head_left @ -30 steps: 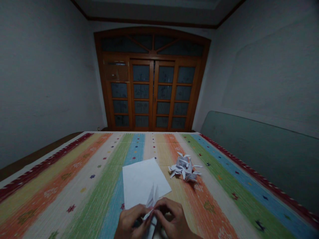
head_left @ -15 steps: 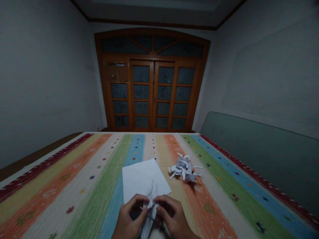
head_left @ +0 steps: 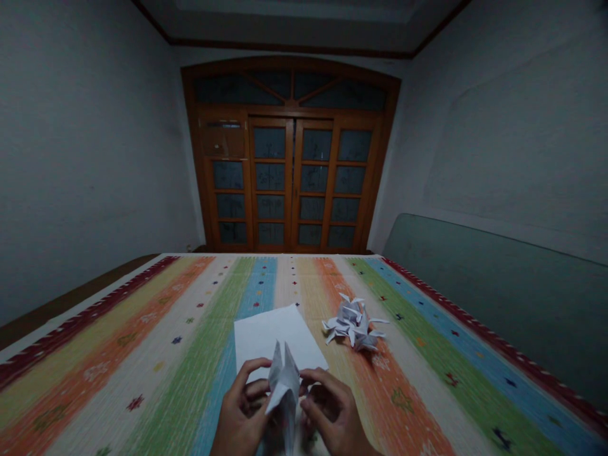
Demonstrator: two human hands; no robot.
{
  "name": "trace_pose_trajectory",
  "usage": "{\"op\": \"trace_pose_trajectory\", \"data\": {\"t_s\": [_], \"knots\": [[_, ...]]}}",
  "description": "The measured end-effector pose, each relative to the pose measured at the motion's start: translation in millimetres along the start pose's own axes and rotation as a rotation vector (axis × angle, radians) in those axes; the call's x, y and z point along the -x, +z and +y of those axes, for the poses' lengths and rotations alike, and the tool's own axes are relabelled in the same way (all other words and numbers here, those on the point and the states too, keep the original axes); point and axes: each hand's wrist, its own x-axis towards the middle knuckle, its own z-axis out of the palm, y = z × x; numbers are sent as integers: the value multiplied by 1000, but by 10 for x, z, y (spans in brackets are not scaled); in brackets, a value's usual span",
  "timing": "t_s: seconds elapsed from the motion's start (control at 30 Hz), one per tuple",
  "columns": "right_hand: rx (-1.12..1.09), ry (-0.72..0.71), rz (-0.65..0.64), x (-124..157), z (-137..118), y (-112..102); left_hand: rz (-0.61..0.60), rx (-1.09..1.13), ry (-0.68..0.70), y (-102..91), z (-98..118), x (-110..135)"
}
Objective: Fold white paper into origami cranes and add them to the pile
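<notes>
Gripping a folded white paper piece (head_left: 284,386) upright between them, a person's left hand (head_left: 242,405) and right hand (head_left: 332,411) curl narrowly around it, fingers pinching low on its sides, apparently to keep the creases closed and the pointed flaps standing clear. The piece sits between the hands, just above a flat white sheet (head_left: 270,335) on a striped woven cover (head_left: 142,361), with a heap of folded paper figures (head_left: 354,324) nearby.
</notes>
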Motion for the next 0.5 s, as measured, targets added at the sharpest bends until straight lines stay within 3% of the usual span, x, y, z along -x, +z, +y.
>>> {"op": "trace_pose_trajectory", "data": {"t_s": [0.5], "knots": [[292,-335,22,-66,-379,-2,-63,-269,377,34,247,53]]}}
